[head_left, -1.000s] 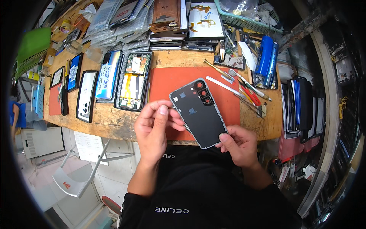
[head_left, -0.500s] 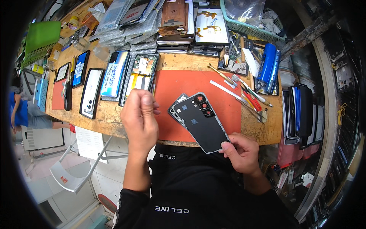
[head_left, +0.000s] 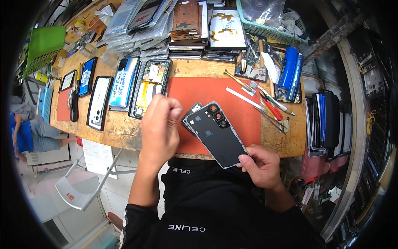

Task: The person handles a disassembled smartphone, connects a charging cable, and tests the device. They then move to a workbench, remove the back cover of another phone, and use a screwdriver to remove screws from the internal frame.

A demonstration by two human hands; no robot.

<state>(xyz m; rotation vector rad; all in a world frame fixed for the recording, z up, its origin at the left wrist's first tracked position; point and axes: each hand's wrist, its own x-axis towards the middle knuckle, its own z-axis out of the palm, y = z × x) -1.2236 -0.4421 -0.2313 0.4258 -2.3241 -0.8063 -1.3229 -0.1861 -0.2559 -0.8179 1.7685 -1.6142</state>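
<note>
My right hand [head_left: 262,165] pinches the lower right corner of a black phone back cover [head_left: 222,141], thumb on top. Three camera rings line its upper right corner, and small stickers dot its dark face. Part of a second phone piece [head_left: 193,111] sticks out from under the cover's upper left; most of it is hidden. Both are over the red mat [head_left: 199,89] at the table's near edge. To the left of the cover my left hand [head_left: 161,126] is raised with its fingers curled in. Whatever those fingers hold, if anything, is hidden. Behind it lies an opened phone [head_left: 150,83] with bare circuitry.
Several phones, one a white phone [head_left: 99,101], line the table's left. Bubble-wrapped stacks [head_left: 120,37] stand at the back beside a teal basket [head_left: 273,31]. Tweezers, brushes and red-handled pliers [head_left: 271,108] lie at the right. A white folding chair [head_left: 78,193] and a person [head_left: 37,130] are at left.
My left hand has moved slightly right and its fingers have curled further in. My right hand keeps its grip on the cover, nearly still. The person at the left has shifted a little.
</note>
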